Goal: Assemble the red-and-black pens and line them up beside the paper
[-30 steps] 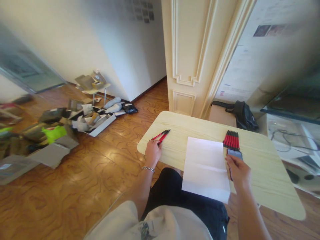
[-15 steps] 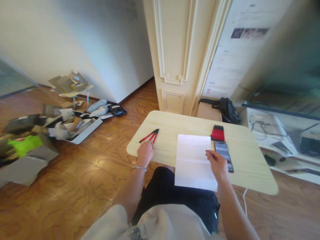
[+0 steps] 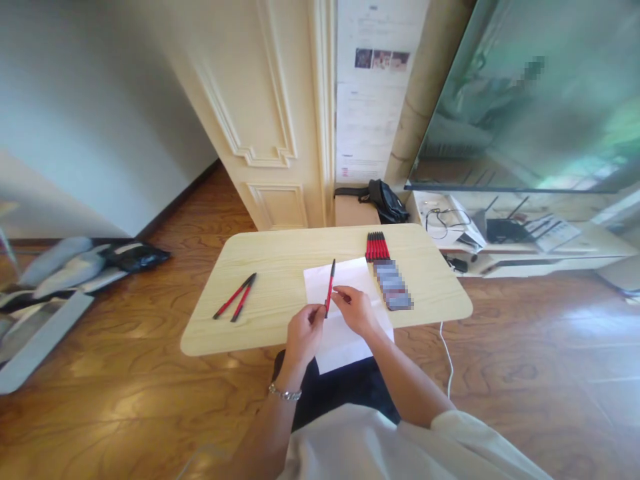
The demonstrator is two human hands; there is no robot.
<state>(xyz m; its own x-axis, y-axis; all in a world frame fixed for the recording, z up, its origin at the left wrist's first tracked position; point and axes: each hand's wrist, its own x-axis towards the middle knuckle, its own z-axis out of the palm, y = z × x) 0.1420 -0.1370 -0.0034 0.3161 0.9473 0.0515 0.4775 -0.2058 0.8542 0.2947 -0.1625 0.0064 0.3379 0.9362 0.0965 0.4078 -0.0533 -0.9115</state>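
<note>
A red pen with black ends (image 3: 331, 288) stands nearly upright over a white sheet of paper (image 3: 345, 340). My left hand (image 3: 304, 332) pinches it near its lower end. From the right, the thumb and fingers of my right hand (image 3: 356, 311) close in on the pen's middle, touching its side. Two more red and black pens (image 3: 241, 298) lie on the left of the table, their tips together in a V. Several matching pens (image 3: 377, 246) lie side by side in a row beyond the paper. A phone (image 3: 393, 285) lies right of the sheet, its screen blurred.
The pale wooden table (image 3: 280, 250) has rounded corners. Behind it a black bag (image 3: 387, 202) rests on a box. At the right, a low white cabinet (image 3: 525, 267) carries cables and a router under a large screen. Packages (image 3: 65, 270) lie on the floor at left.
My left hand has brought one pen from the left group over to the paper. My right hand now meets it there. The view has turned right.
</note>
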